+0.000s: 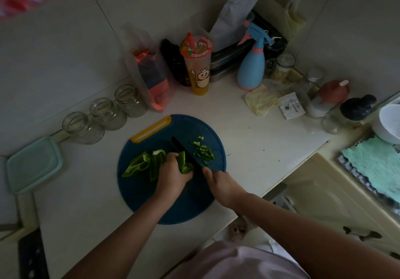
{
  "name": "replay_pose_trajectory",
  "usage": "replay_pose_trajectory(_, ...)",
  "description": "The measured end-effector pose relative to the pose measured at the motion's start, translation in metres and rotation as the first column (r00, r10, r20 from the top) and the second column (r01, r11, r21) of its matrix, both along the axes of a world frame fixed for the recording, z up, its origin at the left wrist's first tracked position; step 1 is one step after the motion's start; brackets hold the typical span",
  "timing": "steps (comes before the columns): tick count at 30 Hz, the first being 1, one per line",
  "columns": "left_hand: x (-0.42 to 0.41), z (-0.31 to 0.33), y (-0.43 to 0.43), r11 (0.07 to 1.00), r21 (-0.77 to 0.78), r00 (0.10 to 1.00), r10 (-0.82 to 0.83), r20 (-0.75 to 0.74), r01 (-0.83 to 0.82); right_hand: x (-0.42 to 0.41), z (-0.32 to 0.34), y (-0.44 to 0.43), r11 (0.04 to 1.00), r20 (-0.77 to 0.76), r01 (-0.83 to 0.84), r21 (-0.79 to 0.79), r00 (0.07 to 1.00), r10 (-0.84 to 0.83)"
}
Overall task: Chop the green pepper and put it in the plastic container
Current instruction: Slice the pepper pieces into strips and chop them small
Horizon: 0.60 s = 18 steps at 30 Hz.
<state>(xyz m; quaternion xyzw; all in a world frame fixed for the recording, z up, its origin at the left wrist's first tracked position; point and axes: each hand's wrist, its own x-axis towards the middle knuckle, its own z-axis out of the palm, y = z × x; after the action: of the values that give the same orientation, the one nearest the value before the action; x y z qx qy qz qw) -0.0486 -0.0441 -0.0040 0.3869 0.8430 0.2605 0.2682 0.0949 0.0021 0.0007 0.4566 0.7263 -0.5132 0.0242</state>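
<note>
On a round dark blue cutting board [142,192] with a yellow handle, my left hand [172,173] grips a folded strip of green pepper [184,164]. More pepper pieces [138,165] lie to the left of that hand. My right hand [218,184] holds the handle of a dark knife [186,153], whose blade lies against the right side of the held strip. Several small chopped bits [203,151] sit right of the blade. The plastic container [32,165], with a pale green lid, stands at the left counter edge.
Three empty glass jars [106,114] line the wall behind the board. A drink cup [198,66], a blue spray bottle [252,66], bags and small jars crowd the back corner. A white bowl [389,122] and a teal cloth [374,164] are at the right.
</note>
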Motion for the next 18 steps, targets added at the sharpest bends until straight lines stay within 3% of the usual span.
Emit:
replay_pose_trajectory(7,0.001,-0.007,-0.004,0.999,0.031,1.0,0.03,-0.003,-0.03,-0.007,-0.006,-0.003,0.969,-0.082,0.207,-0.137,0.972,-0.22)
replay_pose_trajectory(10,0.002,-0.005,-0.004,0.999,0.031,0.999,0.034,0.002,-0.034,0.0,-0.005,-0.007,0.979,-0.1,0.169,-0.113,0.979,-0.18)
replay_pose_trajectory(15,0.001,-0.001,-0.003,1.0,-0.002,1.0,0.03,0.005,-0.03,0.01,-0.002,-0.012,0.994,-0.067,0.025,0.109,0.998,-0.018)
replay_pose_trajectory(18,0.001,-0.001,-0.003,0.999,-0.017,1.0,0.031,0.001,-0.031,0.009,-0.004,-0.015,0.987,-0.044,-0.023,0.157,0.999,0.031)
